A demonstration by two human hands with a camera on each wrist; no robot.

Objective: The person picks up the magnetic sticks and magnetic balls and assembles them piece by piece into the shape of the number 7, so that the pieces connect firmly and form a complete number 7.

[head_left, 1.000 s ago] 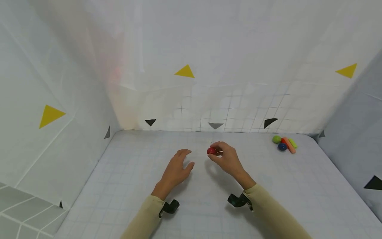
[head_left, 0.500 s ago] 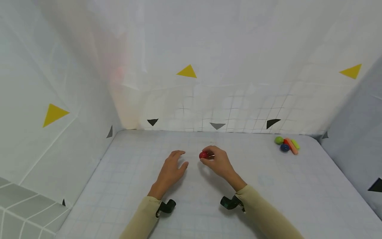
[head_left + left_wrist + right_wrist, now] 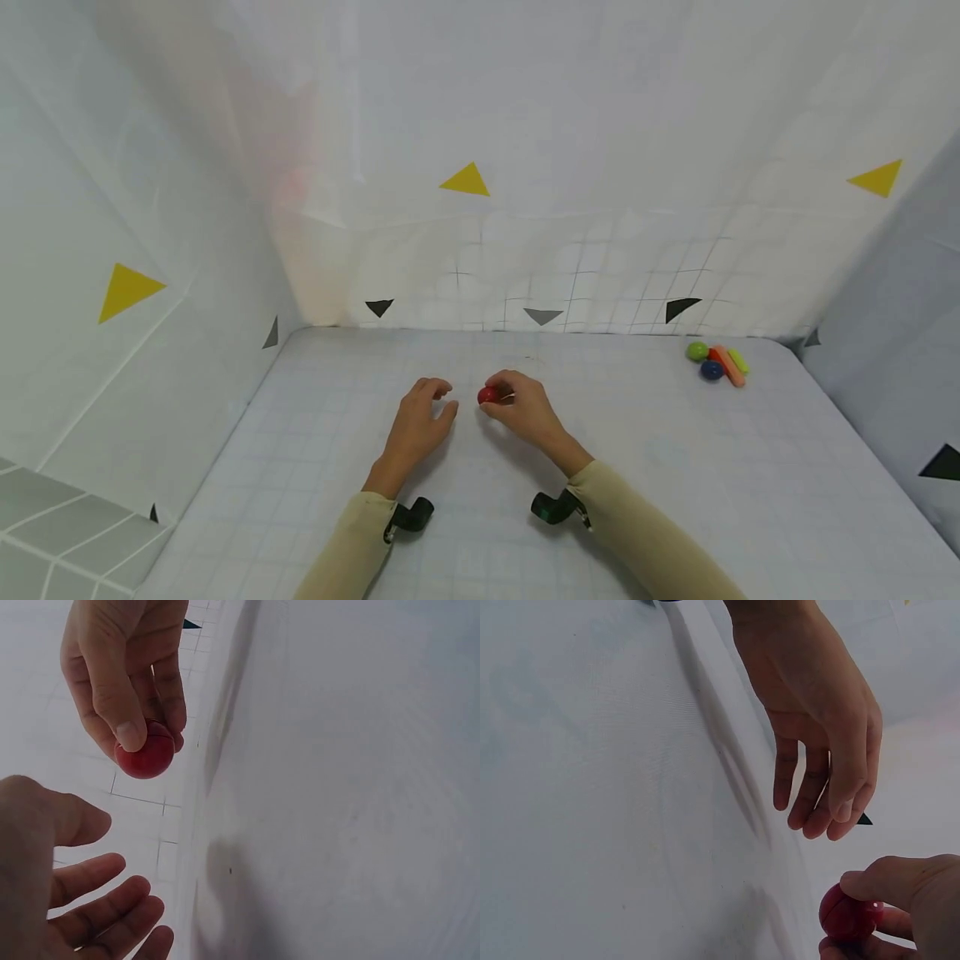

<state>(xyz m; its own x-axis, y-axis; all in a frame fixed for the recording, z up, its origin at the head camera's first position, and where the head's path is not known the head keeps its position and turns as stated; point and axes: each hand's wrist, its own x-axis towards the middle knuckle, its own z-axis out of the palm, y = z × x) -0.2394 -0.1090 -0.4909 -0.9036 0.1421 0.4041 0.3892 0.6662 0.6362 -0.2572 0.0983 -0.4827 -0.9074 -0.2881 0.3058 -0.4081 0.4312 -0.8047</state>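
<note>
The left hand point(image 3: 417, 417) hovers over the gridded surface point(image 3: 315, 467) with a released grip, fingers loosely curved and holding nothing. Just beside it at 3 o'clock, the right hand point(image 3: 522, 410) pinches a small red ball point(image 3: 487, 395) between thumb and fingertips, its grip grasping the ball near the middle of the surface. Well apart at 2 o'clock, colourful toy pieces point(image 3: 716, 362) lie by the back wall.
</note>
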